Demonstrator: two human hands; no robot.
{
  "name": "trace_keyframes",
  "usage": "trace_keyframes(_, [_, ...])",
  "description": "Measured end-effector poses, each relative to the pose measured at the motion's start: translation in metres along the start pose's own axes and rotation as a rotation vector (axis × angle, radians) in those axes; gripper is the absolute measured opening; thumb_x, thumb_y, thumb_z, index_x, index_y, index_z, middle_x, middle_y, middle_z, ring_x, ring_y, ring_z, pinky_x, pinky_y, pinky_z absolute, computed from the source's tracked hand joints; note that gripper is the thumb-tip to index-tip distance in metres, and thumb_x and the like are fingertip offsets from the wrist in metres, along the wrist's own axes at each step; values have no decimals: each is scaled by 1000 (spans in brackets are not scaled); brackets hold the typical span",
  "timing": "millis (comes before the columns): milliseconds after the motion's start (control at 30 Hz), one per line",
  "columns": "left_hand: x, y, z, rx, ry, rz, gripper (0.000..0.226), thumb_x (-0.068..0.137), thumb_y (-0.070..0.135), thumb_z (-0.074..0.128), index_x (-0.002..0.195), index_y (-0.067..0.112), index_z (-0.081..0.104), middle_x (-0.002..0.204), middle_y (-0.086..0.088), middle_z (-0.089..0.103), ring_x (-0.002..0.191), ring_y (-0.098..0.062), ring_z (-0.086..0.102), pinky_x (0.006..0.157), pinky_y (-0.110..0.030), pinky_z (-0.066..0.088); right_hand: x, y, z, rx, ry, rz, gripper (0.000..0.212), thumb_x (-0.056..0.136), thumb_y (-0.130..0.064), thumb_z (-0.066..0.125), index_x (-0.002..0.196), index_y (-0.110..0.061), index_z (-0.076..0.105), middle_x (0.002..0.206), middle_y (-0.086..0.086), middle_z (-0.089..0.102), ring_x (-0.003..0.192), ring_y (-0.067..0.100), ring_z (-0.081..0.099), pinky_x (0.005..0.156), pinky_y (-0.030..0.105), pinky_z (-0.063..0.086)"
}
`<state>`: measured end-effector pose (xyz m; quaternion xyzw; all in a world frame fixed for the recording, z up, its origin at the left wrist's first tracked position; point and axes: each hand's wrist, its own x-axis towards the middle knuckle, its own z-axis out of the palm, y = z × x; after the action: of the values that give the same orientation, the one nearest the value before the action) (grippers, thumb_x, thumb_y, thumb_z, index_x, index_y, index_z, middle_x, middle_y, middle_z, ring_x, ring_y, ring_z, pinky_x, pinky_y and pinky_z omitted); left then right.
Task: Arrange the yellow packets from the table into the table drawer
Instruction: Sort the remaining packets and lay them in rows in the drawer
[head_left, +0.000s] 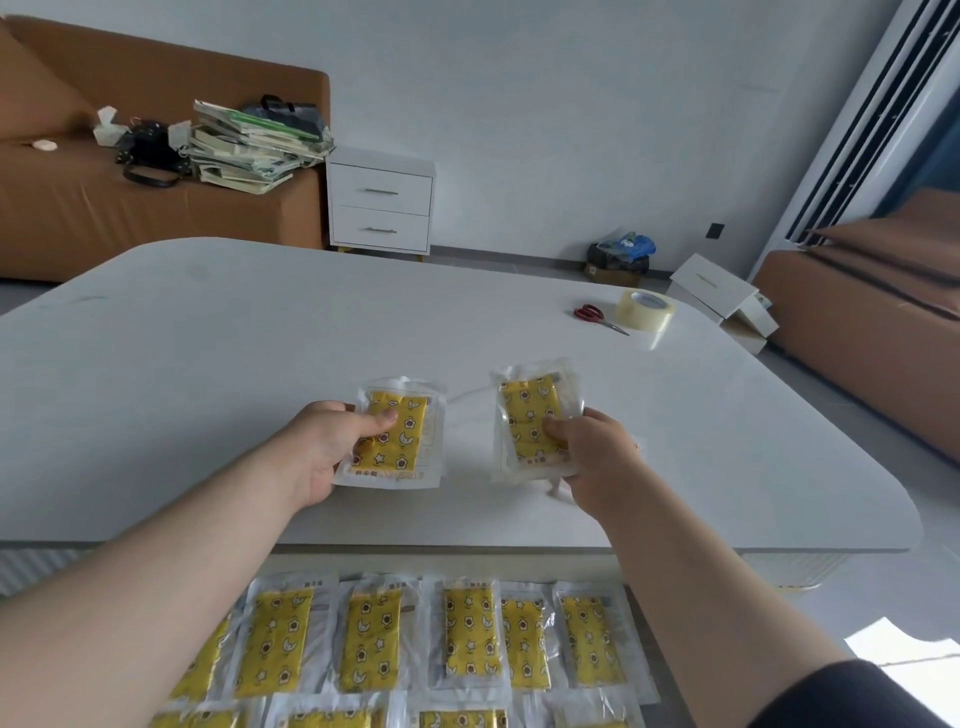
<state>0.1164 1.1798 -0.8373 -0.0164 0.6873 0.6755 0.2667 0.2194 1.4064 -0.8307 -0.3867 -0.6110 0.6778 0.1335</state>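
Note:
My left hand grips a yellow packet in clear wrap, thumb on top, just above the white table. My right hand pinches a second yellow packet, tilted slightly, to the right of the first. Both packets show a yellow flower-and-moon print. Below the table's near edge the open drawer holds several yellow packets laid in rows side by side.
Red-handled scissors and a roll of clear tape lie at the table's far right. Beyond stand a brown sofa piled with books, a white nightstand and a white box on the floor.

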Motion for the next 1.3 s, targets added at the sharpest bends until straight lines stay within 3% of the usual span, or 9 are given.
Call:
trace_keyframes(167, [-29,2,6,66,3,60,15,83,10,72,93,3,63,92,-14,72,84,-26,68,90,-41,52,-23,-6,-28,49,-99,-47,16,87,4,61,92,-10,66,99,17,72,91,36,70,87,53,55])
trace_keyframes(433, [-89,-38,21,255,-126,35,14,85,11,68,98,6,64,93,-13,72,84,-24,68,79,-36,53,-69,19,-86,-9,-191,49,19,87,4,61,105,-3,64,105,22,71,92,37,70,80,48,58])
trace_keyframes(533, [-102,-50,17,436,-217,8,35,73,22,75,103,6,64,99,-13,73,95,-29,68,96,-45,48,-83,34,-105,-170,-298,63,23,87,5,61,108,-4,66,103,19,73,92,34,72,80,44,58])
trace_keyframes(667, [-105,-60,18,712,-310,40,20,81,17,75,98,10,66,88,-6,75,80,-22,73,77,-35,57,-86,52,-127,-478,-419,49,25,85,4,64,102,-13,71,101,14,74,93,32,72,86,44,57])
trace_keyframes(767, [-101,-68,24,903,-345,80,17,80,21,77,92,17,65,83,1,72,72,-12,69,62,-23,51,-80,61,-134,-658,-433,48,26,82,-1,68,98,-20,73,99,8,75,94,29,71,90,47,55])
trace_keyframes(933, [-85,-92,43,1120,-418,79,19,78,28,78,80,25,60,78,7,63,69,-10,59,58,-25,43,-69,72,-125,-908,-474,47,22,81,-6,67,100,-16,70,100,5,73,93,23,70,89,38,57])
trace_keyframes(1033, [-78,-104,54,1242,-472,51,23,79,32,76,96,29,61,96,7,63,85,-12,60,68,-26,44,-59,87,-117,-1002,-515,75,26,78,-5,68,103,-13,71,101,5,73,93,23,70,87,36,57])
trace_keyframes(1167, [-71,-118,64,1302,-525,11,54,82,30,74,131,19,54,133,2,54,119,-18,53,96,-28,44,-49,106,-109,-1197,-611,92,31,81,-12,68,112,-13,69,110,5,70,101,24,66,95,38,53])
trace_keyframes(1300, [-65,-130,70,1324,-555,-26,62,83,28,74,138,18,48,143,-1,49,127,-21,49,104,-30,42,-44,117,-103,-1364,-709,48,30,84,-17,70,113,-17,66,104,-1,67,96,19,62,89,32,50])
